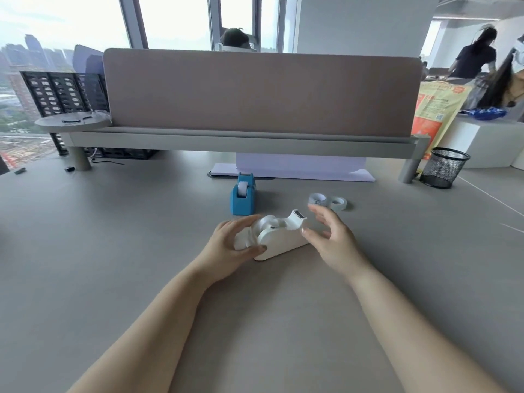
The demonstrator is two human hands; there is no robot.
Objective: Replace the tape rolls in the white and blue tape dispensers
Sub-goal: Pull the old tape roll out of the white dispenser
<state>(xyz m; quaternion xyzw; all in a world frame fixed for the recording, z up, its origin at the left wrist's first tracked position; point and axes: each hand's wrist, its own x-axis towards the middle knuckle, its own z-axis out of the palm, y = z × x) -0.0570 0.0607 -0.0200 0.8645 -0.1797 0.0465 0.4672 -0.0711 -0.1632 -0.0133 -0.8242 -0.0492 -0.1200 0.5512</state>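
We log: grey desk [113,251] | mauve divider panel [261,92] | black mesh cup [443,168] far right | orange bag [436,109] behind it | black crates [62,92] far left

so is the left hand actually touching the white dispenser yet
Touching. The head view shows the left hand gripping the rear end of the white dispenser: thumb on its near side, fingers curled over the top.

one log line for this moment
left hand: grips white dispenser | right hand: open by its cutter end | blue dispenser: untouched | spare rolls: on desk
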